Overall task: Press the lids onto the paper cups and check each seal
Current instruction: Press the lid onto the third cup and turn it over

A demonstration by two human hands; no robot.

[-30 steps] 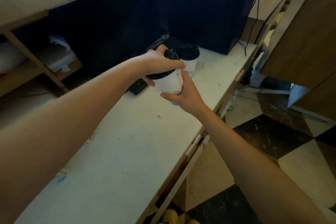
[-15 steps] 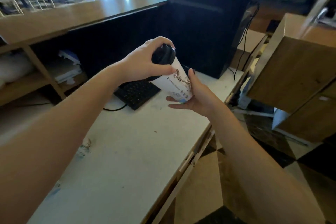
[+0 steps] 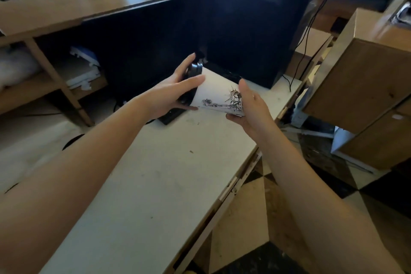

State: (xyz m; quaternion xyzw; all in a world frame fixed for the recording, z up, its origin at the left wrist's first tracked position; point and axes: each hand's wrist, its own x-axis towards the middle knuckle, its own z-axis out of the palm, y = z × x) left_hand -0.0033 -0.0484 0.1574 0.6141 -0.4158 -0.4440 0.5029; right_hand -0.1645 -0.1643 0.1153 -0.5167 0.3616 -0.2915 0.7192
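Farthest from the black computer tower (image 3: 255,29), at the left, a wooden shelf unit (image 3: 44,87) holds white and blue clutter that is too blurred to name. Nearer the tower, the left hand (image 3: 171,93) wraps around the black lid (image 3: 193,73) of a white paper cup (image 3: 219,98), fingers curled over the lid's top and thumb stretched along the cup wall just below its rim. The cup is tipped on its side in the air above the white counter (image 3: 155,184), in front of the tower, lid end pointing left and base end right (a dark line drawing of a crowned head shows on its wall). A black keyboard (image 3: 171,115) peeks out on the counter under the left hand. The right hand (image 3: 251,111) cradles the cup's base, palm against the bottom, fingers held loosely around it. Right of the tower, black cables (image 3: 311,35) hang down, and beyond them stands a wooden cabinet (image 3: 364,87).
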